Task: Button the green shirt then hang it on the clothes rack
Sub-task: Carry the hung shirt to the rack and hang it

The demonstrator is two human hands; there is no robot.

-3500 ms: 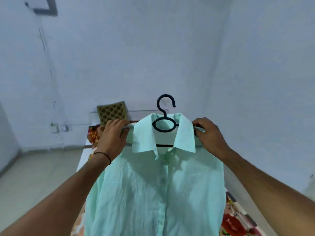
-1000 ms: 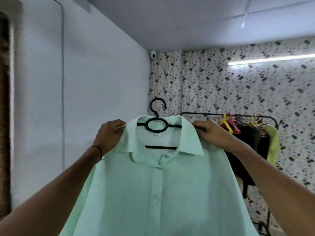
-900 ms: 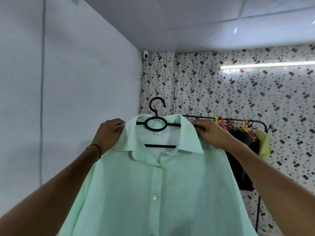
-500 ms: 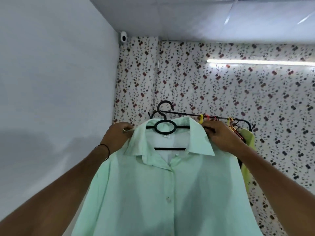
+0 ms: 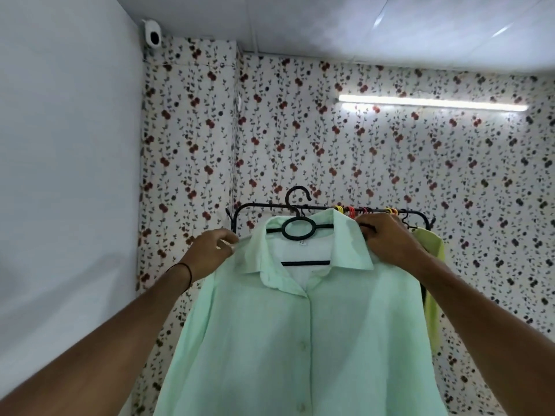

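The pale green shirt [image 5: 300,340] hangs buttoned on a black hanger [image 5: 298,230] that I hold up in front of me. My left hand [image 5: 210,250] grips the shirt's left shoulder over the hanger's end. My right hand [image 5: 387,240] grips the right shoulder the same way. The hanger's hook rises just in front of the black clothes rack [image 5: 258,207], level with its top bar near the rack's left end; whether the hook touches the bar I cannot tell.
Several coloured hangers [image 5: 365,211] and a yellow-green garment [image 5: 429,265] fill the rack's right part. Flowered wallpaper is behind the rack, a plain white wall stands close on the left, and a small camera [image 5: 152,34] sits in the ceiling corner.
I have turned from the bed towards the rack and come closer. The shirt on its hanger has travelled with both hands, and its hook has risen to the rack's bar.
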